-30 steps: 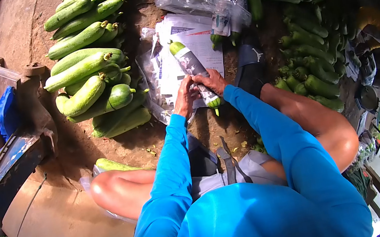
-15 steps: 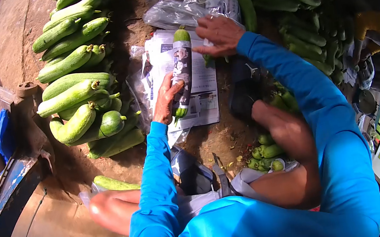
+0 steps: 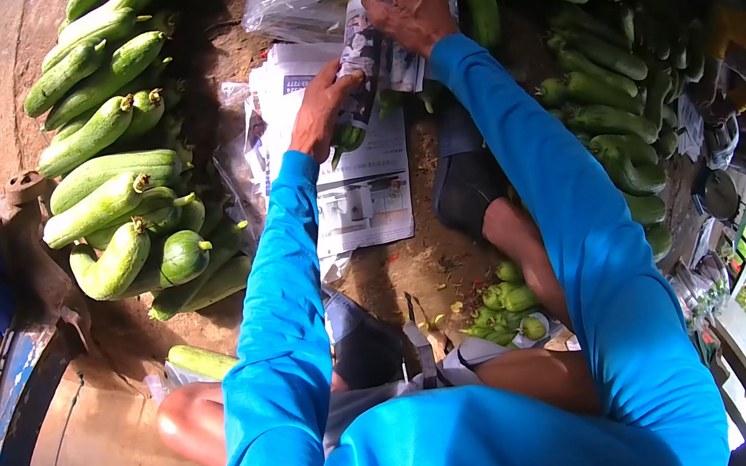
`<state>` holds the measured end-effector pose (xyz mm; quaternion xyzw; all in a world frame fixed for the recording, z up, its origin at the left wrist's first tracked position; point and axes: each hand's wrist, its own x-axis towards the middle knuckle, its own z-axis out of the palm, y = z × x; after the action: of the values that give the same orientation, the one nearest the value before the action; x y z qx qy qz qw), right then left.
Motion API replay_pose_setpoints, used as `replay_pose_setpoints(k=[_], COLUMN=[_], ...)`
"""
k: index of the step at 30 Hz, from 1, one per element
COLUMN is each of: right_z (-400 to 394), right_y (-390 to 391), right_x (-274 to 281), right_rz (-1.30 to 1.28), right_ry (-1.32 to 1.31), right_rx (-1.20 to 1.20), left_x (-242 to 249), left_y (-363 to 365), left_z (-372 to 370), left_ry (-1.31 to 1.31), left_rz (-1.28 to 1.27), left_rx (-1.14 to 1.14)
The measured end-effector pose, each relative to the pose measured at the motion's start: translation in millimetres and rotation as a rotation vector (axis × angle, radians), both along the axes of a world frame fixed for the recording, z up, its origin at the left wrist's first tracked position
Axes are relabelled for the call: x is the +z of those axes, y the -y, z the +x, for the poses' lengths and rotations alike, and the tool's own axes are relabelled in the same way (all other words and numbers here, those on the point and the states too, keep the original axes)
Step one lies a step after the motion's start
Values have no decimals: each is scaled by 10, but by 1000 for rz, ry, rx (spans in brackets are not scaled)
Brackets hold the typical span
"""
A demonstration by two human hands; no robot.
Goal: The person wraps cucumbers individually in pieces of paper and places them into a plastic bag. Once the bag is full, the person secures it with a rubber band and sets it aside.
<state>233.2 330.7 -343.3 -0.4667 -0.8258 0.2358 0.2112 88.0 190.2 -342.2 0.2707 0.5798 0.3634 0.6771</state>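
My left hand (image 3: 323, 110) is closed round the lower part of a green gourd wrapped in printed paper (image 3: 359, 56), whose green end shows below the fingers. At the upper end of the wrapped gourd, my right hand (image 3: 411, 9) has bent fingers at the edge of a clear plastic bag (image 3: 297, 2); its fingertips are partly hidden in the folds. Another paper-wrapped gourd (image 3: 404, 70) lies beside and partly under my right hand. Beneath my left hand is a stack of newspaper sheets (image 3: 365, 199) on the ground.
Long green gourds (image 3: 99, 181) lie in a row on the left. More gourds (image 3: 606, 82) are piled on the right. Small green stem ends (image 3: 505, 301) sit near my right leg. A blue metal beam (image 3: 8, 382) stands at the lower left.
Both hands have moved up and forward with the wrapped gourd, which is now against the plastic bag. My right hand has gone from beside the gourd to the bag's edge.
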Motion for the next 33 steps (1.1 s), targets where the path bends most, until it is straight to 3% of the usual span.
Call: replay_pose_setpoints(k=[1,5,8,10,13,15,17,18,19,22,23,24,26,29,30,32,33], right_z=[-44,-29,23,81,64,28,29,35,54,149,175,147,183,180,176,110,45], right_y=[-38,-19,79,115,136,142,97,54,34,-83,-97,-78,-84,-44,-42,0,22], right_x=[95,-14,36,-162,-127,-95,-133,-160,-189,-227,-209,-112,-198,-212,-270,-253,-230], right_rz=[-48,-28,-52,-81,-133,-130,-226,-208,-230,-233,-230,-226,-192,-154,-118,-92,-89], right_ry=[-52,-33,82,136,252,243,307,306,302,302,303,378,402,440,496,559,549], right_rx=[-41,162,240,251,231,237,226,244,264,358,419,434,462,484,462,418,432], left_x=[-10,-371,-501,-376,-1142,-1614,-273,326,357,1,-470,-967,-746,-538,-425,-223,-37], left_y=[-58,-328,-495,-614,-803,-1004,-982,-925,-918,-984,-1023,-1059,-1013,-808,-569,-39,232], left_z=[41,69,-18,-70,-291,-238,-431,-464,-495,-453,-364,-284,-195,-97,-2,215,238], left_ry=[1,-166,-27,22,-368,-318,-148,-166,-165,-318,-317,-485,-675,-584,-636,-752,-659], left_rz=[3,175,292,161,693,690,-236,-233,-225,-164,-158,75,75,119,299,422,474], left_rx=[0,-14,17,-27,-500,-484,-521,-479,-457,-577,-565,-632,-577,-450,-148,129,183])
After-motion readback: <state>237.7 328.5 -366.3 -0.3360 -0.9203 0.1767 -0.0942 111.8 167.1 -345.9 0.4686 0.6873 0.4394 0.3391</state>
